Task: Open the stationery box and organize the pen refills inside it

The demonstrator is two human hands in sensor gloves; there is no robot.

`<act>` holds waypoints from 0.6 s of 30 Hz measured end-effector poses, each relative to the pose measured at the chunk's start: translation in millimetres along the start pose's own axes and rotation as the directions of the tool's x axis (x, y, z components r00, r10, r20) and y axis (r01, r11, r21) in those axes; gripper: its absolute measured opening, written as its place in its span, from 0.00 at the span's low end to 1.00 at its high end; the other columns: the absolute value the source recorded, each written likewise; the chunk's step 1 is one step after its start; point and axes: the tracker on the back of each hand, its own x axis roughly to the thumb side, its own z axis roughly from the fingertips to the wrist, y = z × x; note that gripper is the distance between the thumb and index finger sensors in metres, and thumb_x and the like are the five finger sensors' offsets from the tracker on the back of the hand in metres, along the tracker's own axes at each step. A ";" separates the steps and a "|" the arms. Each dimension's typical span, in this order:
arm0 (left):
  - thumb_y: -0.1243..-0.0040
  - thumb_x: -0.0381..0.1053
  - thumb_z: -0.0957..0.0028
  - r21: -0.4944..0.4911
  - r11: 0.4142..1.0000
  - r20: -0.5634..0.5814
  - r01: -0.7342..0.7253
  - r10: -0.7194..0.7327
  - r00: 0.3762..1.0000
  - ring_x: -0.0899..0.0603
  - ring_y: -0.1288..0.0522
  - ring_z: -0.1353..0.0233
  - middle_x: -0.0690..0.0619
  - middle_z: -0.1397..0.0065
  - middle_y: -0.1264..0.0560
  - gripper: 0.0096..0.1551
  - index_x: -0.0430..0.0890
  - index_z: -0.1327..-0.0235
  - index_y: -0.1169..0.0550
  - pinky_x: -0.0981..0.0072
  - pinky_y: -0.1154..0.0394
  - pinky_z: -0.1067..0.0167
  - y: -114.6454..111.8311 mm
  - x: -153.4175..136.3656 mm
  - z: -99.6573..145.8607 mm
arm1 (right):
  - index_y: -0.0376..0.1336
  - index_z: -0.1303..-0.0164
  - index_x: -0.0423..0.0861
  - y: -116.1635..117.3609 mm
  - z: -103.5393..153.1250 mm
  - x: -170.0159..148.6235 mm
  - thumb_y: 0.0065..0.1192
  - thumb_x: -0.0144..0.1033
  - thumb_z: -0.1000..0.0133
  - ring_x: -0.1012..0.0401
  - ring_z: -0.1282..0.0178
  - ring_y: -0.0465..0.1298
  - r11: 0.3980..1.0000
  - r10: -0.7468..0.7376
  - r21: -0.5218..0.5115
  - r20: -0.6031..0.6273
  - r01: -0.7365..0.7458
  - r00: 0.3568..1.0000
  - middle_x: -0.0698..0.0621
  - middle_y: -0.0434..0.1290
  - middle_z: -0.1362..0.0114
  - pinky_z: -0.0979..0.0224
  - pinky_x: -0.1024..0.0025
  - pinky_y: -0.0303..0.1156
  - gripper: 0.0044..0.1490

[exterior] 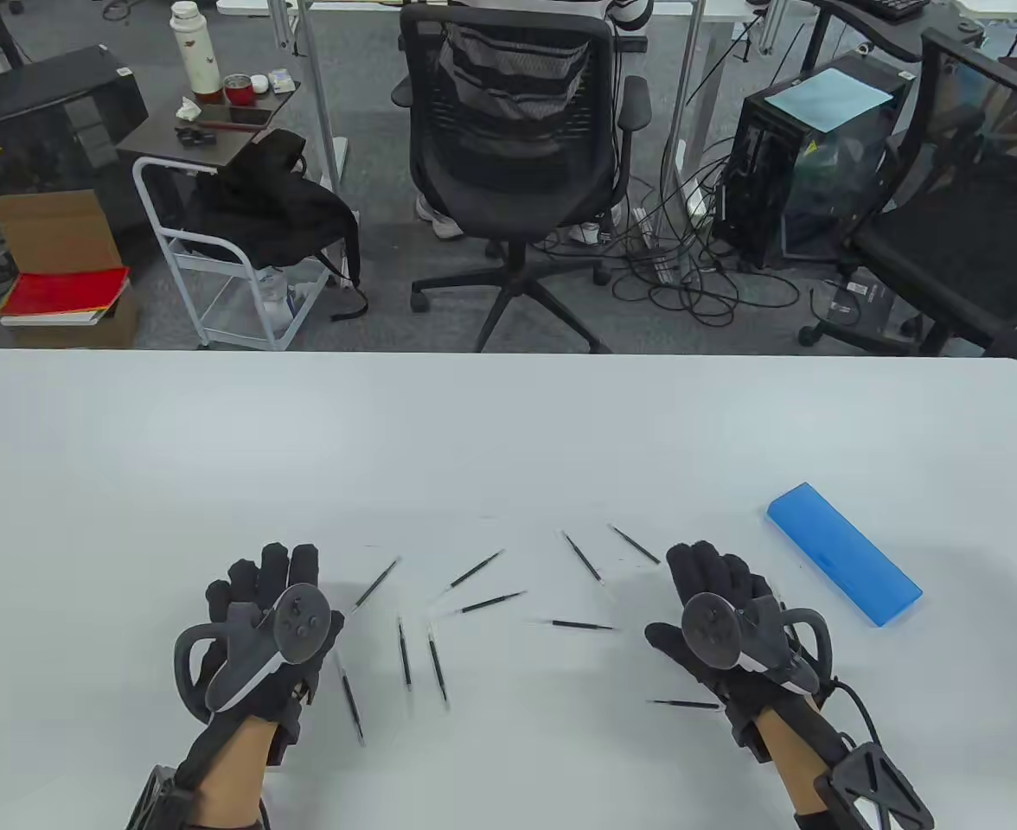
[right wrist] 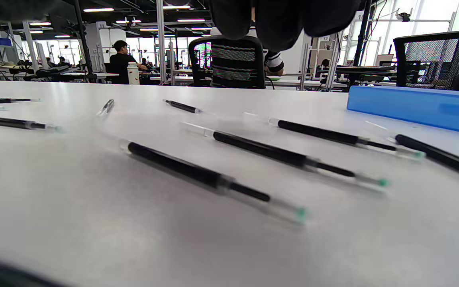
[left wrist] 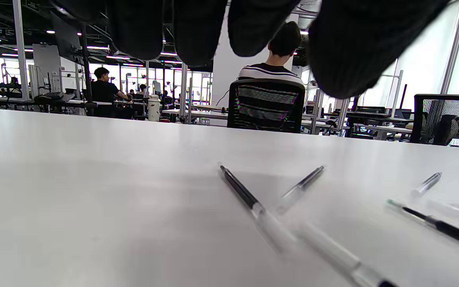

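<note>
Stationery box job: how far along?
Done: nothing visible. The blue stationery box lies closed on the table, right of the right hand. In hand: nothing; left hand and right hand rest open on the table. Left: open the box, gather the scattered pen refills.

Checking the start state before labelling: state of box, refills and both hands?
stationery box: closed, flat on table, right of the right hand.
pen refills: loose, scattered on table, none in the box.
left hand: open, holds nothing.
right hand: open, holds nothing.
</note>
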 end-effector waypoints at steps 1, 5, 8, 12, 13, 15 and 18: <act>0.42 0.65 0.43 0.004 1.000 0.002 0.003 -0.003 1.000 0.22 0.42 0.16 0.39 0.09 0.44 0.50 0.48 0.12 0.43 0.25 0.46 0.24 0.4 0.6 0.3 | 0.38 0.08 0.49 -0.4 -0.1 -1.2 0.48 0.71 0.50 0.33 0.12 0.59 1.000 -0.002 0.005 0.000 0.002 1.000 0.34 0.50 0.05 0.15 0.36 0.58 0.64; 0.41 0.65 0.43 0.014 1.000 0.011 -0.001 0.001 1.000 0.22 0.41 0.16 0.39 0.09 0.44 0.50 0.48 0.12 0.43 0.25 0.46 0.25 1.8 2.5 1.6 | 0.39 0.09 0.49 -5.2 -0.2 -10.9 0.50 0.70 0.49 0.34 0.12 0.59 1.000 0.009 -0.018 -0.034 -0.009 0.999 0.34 0.50 0.06 0.15 0.36 0.58 0.63; 0.41 0.65 0.44 0.018 1.000 0.018 -0.009 0.009 1.000 0.23 0.41 0.16 0.39 0.10 0.43 0.49 0.48 0.12 0.43 0.25 0.46 0.25 3.3 3.1 2.3 | 0.40 0.09 0.48 -10.5 -2.4 -28.1 0.53 0.69 0.49 0.34 0.12 0.60 0.999 0.020 -0.043 -0.103 -0.025 0.994 0.34 0.51 0.06 0.16 0.36 0.58 0.63; 0.42 0.65 0.43 0.022 1.000 0.025 -0.020 0.019 0.999 0.23 0.40 0.16 0.39 0.10 0.43 0.49 0.48 0.12 0.43 0.25 0.46 0.24 5.3 2.5 3.1 | 0.41 0.09 0.48 -17.7 -4.3 -71.5 0.55 0.68 0.49 0.34 0.12 0.59 0.998 0.026 -0.052 -0.257 -0.041 0.966 0.34 0.51 0.06 0.15 0.36 0.58 0.63; 0.42 0.65 0.43 0.023 1.000 0.026 -0.021 0.021 0.999 0.23 0.40 0.16 0.39 0.10 0.43 0.49 0.48 0.12 0.43 0.25 0.45 0.24 5.5 2.4 3.3 | 0.40 0.09 0.48 -18.1 -4.0 -77.1 0.55 0.68 0.49 0.34 0.12 0.59 0.998 0.024 -0.049 -0.274 -0.039 0.961 0.34 0.51 0.06 0.15 0.36 0.58 0.63; 0.42 0.65 0.43 0.026 0.999 0.029 -0.022 0.021 0.999 0.23 0.40 0.16 0.38 0.10 0.43 0.49 0.47 0.12 0.42 0.25 0.45 0.25 5.8 2.6 3.8 | 0.41 0.09 0.48 -18.4 -2.2 -101.6 0.55 0.68 0.48 0.32 0.12 0.58 0.999 0.001 -0.040 -0.352 -0.016 0.936 0.34 0.51 0.06 0.16 0.35 0.57 0.63; 0.41 0.65 0.43 0.021 1.000 0.037 -0.017 0.016 0.999 0.23 0.40 0.17 0.38 0.10 0.43 0.49 0.47 0.12 0.42 0.25 0.45 0.25 4.5 4.1 3.6 | 0.41 0.08 0.47 -13.6 0.2 -132.4 0.57 0.68 0.49 0.31 0.12 0.57 1.000 -0.025 -0.007 -0.444 0.024 0.895 0.33 0.50 0.06 0.16 0.34 0.56 0.64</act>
